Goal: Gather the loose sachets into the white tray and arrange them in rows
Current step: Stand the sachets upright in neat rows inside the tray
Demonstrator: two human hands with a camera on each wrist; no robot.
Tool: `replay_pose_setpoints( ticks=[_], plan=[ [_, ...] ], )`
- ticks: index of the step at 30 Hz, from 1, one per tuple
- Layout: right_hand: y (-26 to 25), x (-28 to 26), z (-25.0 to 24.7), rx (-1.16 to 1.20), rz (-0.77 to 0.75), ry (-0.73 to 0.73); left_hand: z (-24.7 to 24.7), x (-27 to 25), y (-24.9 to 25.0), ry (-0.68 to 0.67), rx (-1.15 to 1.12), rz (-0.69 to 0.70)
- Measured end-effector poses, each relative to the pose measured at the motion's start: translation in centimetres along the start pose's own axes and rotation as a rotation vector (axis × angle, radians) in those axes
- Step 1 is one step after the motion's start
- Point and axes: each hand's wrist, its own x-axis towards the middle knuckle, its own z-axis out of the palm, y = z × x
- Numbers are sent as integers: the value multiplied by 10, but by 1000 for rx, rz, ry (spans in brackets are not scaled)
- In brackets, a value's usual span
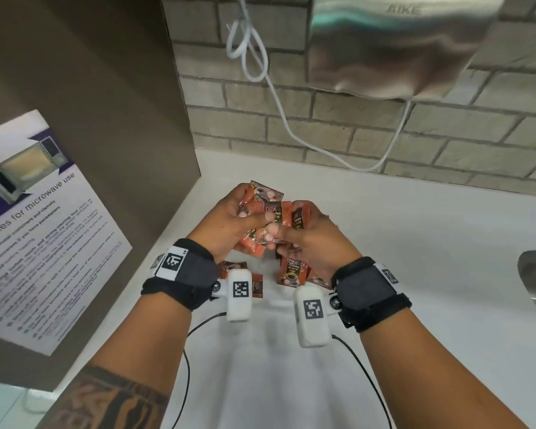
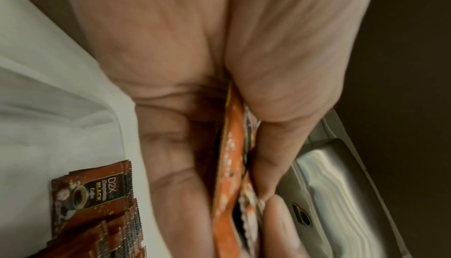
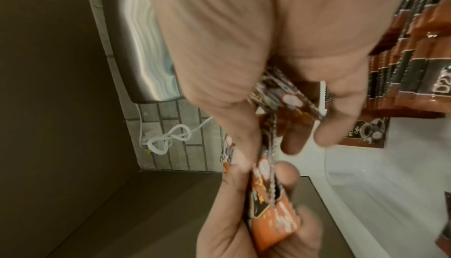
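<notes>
Head view is showing the left hand [image 1: 229, 216] and right hand [image 1: 310, 235] both gripping one messy bunch of sachets [image 1: 268, 209], held above the white tray [image 1: 260, 351] where more are lying, and the loosely fanned bunch is likely slipping and scattering if either grip eases.
</notes>
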Motion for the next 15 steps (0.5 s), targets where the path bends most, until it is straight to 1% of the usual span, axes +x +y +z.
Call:
replay_pose_setpoints(
  ticks=[2, 4, 6, 9, 11, 13, 15],
  plan=[
    [-2, 0, 5, -27, -6, -54, -1, 0, 2, -25, 4, -1],
    [-5, 1, 9, 14, -21, -49, -4, 0, 3, -15, -27, -20],
    [-6, 3, 12, 68, -22, -43, -12, -1, 1, 37, -100, -58],
    [-1, 8, 16, 205, 1, -20, -28, -1, -3, 121, -141, -88],
    [2, 7, 22, 243, 11, -3, -34, 0, -6, 180, -168, -66],
    [5, 6, 37, 187, 42, 21, -37, 3, -6, 241, -192, -26],
    [9, 6, 53, 129, 103, 42, -35, 7, -7, 274, -205, 7]
  ],
)
